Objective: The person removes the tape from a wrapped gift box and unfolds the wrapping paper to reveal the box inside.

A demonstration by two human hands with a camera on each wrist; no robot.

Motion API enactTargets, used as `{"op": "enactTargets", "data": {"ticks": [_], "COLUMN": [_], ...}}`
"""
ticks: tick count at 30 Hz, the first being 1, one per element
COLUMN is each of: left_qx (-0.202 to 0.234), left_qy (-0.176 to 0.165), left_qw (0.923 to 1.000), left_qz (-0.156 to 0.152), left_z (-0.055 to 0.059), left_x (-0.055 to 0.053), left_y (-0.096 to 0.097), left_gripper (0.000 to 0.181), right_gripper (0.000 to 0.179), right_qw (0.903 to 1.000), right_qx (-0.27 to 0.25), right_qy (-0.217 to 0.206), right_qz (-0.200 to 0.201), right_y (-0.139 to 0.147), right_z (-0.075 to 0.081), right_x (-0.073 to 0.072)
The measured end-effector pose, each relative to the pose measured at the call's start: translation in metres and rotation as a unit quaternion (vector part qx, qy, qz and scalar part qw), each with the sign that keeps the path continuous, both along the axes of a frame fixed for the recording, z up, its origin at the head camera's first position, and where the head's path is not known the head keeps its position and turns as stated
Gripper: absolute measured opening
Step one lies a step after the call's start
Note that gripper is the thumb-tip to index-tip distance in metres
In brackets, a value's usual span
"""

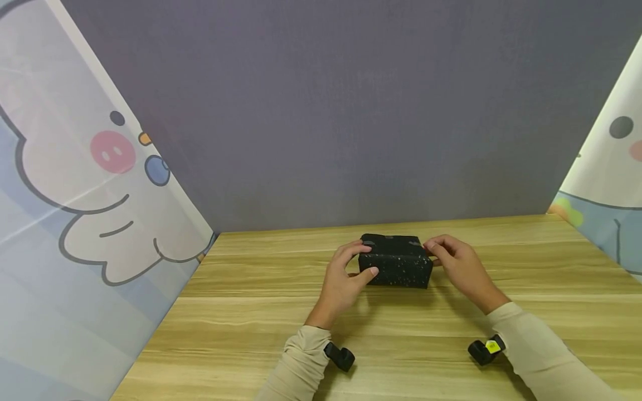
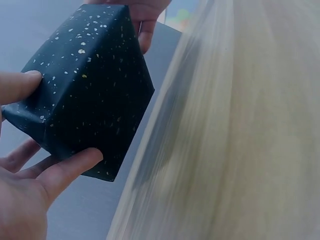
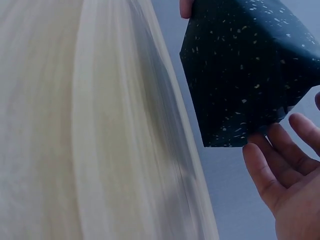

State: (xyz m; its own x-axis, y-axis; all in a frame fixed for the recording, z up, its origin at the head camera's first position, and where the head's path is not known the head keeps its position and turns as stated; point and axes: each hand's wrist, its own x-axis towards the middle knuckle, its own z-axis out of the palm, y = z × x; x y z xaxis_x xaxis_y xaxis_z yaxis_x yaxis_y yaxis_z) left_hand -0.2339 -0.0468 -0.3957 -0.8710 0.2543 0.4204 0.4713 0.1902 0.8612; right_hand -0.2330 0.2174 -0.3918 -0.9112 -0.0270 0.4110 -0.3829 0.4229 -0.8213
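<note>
A box wrapped in black paper with pale speckles is held between both hands, seemingly just above the wooden table. My left hand grips its left end, thumb on the near side and fingers over the top and end. In the left wrist view that thumb and the fingers spread around the speckled box. At the opposite end, my right hand touches the wrapping with its fingertips. The right wrist view shows those fingers extended, lightly bent, against the folded end of the box.
Under the box stretches a light wood-grain table. A grey panel rises behind it, with cartoon-printed sheets on both sides. Each wrist carries a black strapped device.
</note>
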Motion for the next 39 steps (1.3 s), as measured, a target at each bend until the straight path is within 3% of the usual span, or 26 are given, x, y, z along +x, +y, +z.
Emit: {"op": "enactTargets", "data": {"ticks": [9, 21, 30, 39], "left_qx": [-0.006, 0.003, -0.028, -0.037], "left_qy": [0.003, 0.034, 0.006, -0.004], "left_qw": [0.9999, 0.999, 0.9982, 0.997], "left_qz": [-0.008, -0.029, -0.053, -0.068], "left_z": [0.0, -0.003, -0.003, -0.001], "left_x": [0.002, 0.003, 0.007, 0.009], "left_y": [-0.004, -0.007, -0.006, 0.0], "left_gripper": [0.038, 0.036, 0.029, 0.021], "right_gripper": [0.038, 0.047, 0.062, 0.062], "right_qw": [0.9991, 0.9964, 0.9914, 0.9897], "right_qx": [0.025, 0.037, 0.047, 0.084], "right_qy": [-0.033, -0.076, -0.115, -0.112], "right_qz": [-0.001, 0.007, 0.04, 0.029], "right_y": [0.0, -0.002, -0.004, -0.007], "right_z": [-0.001, 0.0, -0.002, -0.003], "right_x": [-0.001, 0.0, 0.002, 0.01]}}
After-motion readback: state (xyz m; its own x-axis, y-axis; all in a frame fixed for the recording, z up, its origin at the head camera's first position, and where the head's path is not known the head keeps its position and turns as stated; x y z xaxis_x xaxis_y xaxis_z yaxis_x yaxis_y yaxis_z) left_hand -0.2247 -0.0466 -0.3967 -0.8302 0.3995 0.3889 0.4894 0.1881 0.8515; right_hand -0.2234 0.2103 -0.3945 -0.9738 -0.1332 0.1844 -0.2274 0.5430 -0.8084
